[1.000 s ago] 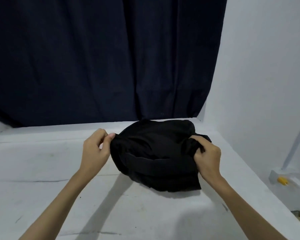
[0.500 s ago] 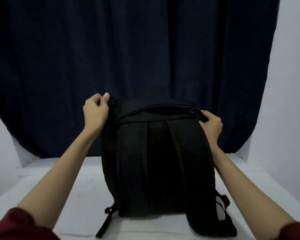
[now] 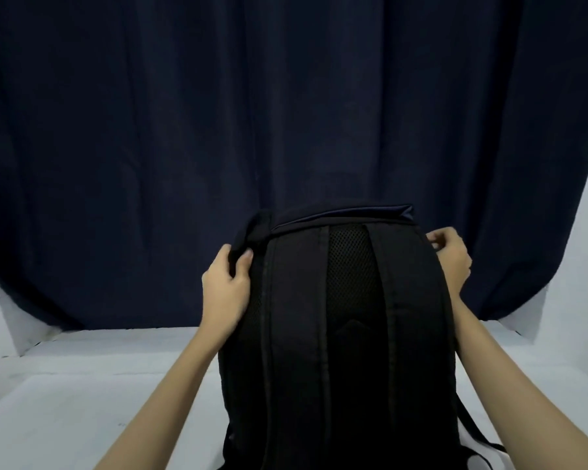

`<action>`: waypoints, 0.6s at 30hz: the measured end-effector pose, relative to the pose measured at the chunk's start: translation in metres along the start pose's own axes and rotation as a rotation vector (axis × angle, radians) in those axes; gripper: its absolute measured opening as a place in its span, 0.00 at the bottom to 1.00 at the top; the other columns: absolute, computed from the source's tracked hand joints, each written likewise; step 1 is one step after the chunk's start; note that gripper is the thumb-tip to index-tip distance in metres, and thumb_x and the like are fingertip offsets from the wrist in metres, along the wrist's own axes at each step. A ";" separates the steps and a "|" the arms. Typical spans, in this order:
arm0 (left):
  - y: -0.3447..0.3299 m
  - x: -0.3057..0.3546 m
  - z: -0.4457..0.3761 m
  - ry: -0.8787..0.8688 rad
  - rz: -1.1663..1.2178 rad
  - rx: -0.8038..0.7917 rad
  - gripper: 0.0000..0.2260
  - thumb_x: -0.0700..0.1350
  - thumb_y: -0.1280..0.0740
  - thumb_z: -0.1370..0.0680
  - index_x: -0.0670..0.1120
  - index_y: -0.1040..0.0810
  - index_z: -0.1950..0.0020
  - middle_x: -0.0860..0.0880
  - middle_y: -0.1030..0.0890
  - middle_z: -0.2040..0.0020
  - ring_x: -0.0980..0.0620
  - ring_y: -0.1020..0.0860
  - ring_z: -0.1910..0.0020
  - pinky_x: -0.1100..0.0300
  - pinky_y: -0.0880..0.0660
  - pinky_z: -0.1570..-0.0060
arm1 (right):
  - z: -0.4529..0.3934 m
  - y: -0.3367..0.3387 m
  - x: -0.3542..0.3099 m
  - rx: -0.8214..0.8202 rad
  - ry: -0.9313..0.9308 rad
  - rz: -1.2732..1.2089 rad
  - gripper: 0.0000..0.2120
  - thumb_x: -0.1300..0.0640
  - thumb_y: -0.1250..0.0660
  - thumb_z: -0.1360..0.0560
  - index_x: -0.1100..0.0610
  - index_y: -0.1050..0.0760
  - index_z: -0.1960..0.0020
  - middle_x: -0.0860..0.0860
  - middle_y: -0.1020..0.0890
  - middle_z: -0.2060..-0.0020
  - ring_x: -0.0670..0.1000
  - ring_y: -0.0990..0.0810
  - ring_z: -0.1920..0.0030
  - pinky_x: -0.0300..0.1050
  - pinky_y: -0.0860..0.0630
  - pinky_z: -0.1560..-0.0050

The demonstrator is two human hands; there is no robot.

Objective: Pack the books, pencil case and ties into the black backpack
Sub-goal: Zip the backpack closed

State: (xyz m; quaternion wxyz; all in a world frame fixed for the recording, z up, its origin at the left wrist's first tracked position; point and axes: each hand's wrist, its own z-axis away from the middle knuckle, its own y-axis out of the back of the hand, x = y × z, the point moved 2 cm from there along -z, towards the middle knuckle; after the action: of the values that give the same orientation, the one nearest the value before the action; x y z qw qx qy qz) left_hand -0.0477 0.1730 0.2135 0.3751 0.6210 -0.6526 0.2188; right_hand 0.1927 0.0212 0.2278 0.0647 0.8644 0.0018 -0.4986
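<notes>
Nearest me, my two bare forearms reach up from the lower edge, one on each side of the backpack. It stands upright on the white surface, straps and mesh back panel facing me, filling the space between my hands. My left hand grips a fold of black fabric at its upper left corner, thumb curled over the front of it. My right hand sits at the upper right corner with fingers curled at the edge; I cannot tell whether they pinch anything. Beyond the backpack hangs a dark curtain.
</notes>
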 end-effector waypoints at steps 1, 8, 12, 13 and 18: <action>-0.007 -0.001 -0.008 -0.028 0.011 0.050 0.11 0.43 0.40 0.19 0.37 0.30 0.57 0.46 0.26 0.65 0.58 0.32 0.68 0.67 0.34 0.67 | -0.004 -0.004 0.000 0.014 0.001 0.015 0.06 0.63 0.37 0.25 0.64 0.25 0.50 0.58 0.22 0.56 0.52 0.29 0.57 0.42 0.39 0.57; -0.058 -0.054 -0.083 0.046 0.034 0.251 0.10 0.42 0.42 0.19 0.39 0.30 0.58 0.50 0.28 0.66 0.55 0.33 0.69 0.60 0.37 0.68 | -0.045 -0.061 0.005 0.042 -0.023 -0.001 0.07 0.63 0.36 0.23 0.65 0.21 0.51 0.59 0.18 0.56 0.59 0.22 0.51 0.43 0.34 0.54; -0.068 -0.068 -0.111 0.004 0.058 0.339 0.10 0.38 0.43 0.19 0.39 0.30 0.60 0.50 0.29 0.68 0.57 0.34 0.70 0.65 0.37 0.69 | -0.062 -0.093 0.005 0.133 0.007 -0.052 0.06 0.65 0.36 0.24 0.66 0.21 0.53 0.60 0.18 0.56 0.57 0.22 0.55 0.42 0.34 0.56; -0.068 -0.068 -0.118 -0.023 0.057 0.345 0.11 0.38 0.43 0.19 0.40 0.31 0.61 0.50 0.30 0.68 0.57 0.35 0.70 0.66 0.36 0.69 | -0.065 -0.097 0.004 0.158 0.026 -0.058 0.06 0.65 0.36 0.24 0.66 0.21 0.53 0.60 0.18 0.57 0.55 0.23 0.56 0.40 0.36 0.58; -0.062 -0.079 -0.135 -0.077 0.027 0.321 0.13 0.40 0.43 0.19 0.39 0.32 0.63 0.49 0.32 0.69 0.55 0.37 0.71 0.67 0.37 0.72 | -0.068 -0.112 0.011 0.158 0.116 -0.048 0.06 0.63 0.35 0.24 0.65 0.21 0.53 0.58 0.18 0.58 0.53 0.24 0.58 0.39 0.38 0.59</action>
State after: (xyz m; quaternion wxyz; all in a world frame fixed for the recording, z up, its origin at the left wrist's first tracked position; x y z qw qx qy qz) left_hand 0.0384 0.3172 0.2266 0.2429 0.6718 -0.6315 0.3014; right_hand 0.2486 0.1389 0.2399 -0.0161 0.8940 -0.0132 -0.4477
